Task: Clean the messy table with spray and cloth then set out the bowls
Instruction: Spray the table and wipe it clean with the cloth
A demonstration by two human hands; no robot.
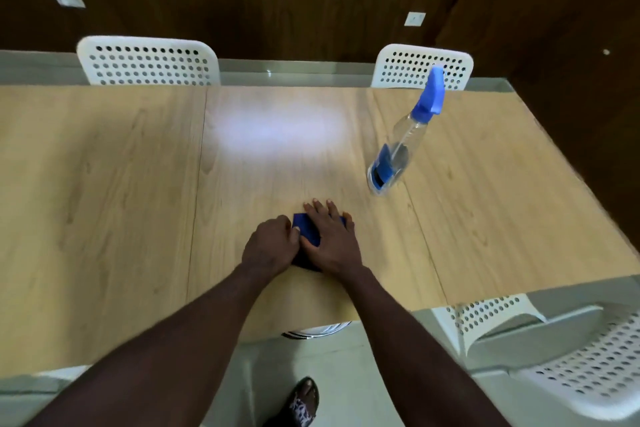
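1. Head view: a clear spray bottle (401,146) with a blue trigger head stands upright on the pale wooden desk (121,184). It looks tilted in the wide-angle picture.
2. A dark blue cloth (306,229), folded small, lies flat on the desk. It is to the left of the spray bottle and nearer the person, well apart from it.
3. The left hand (273,241) is on the side of the cloth farther from the spray bottle. Its grip is closed, with curled fingers and thumb pinching the cloth's edge.
4. The right hand (332,239) lies on top of the cloth, on the side nearer the spray bottle. Its grip is loose and flat, the fingers straight and spread, pressing the cloth down without clasping it. The fingertips reach past the cloth's far edge toward the bottle.
5. A soft patch of glare (277,128) sits on the desk to the left of the spray bottle.
6. A white perforated chair (420,68) stands right behind the spray bottle, and a second chair (149,62) is far to the bottle's left along the same desk edge.
7. A third chair (571,357) stands at the near side, to the right of the bottle.
8. A sandalled foot (304,402) rests on the floor, well in front of the bottle.
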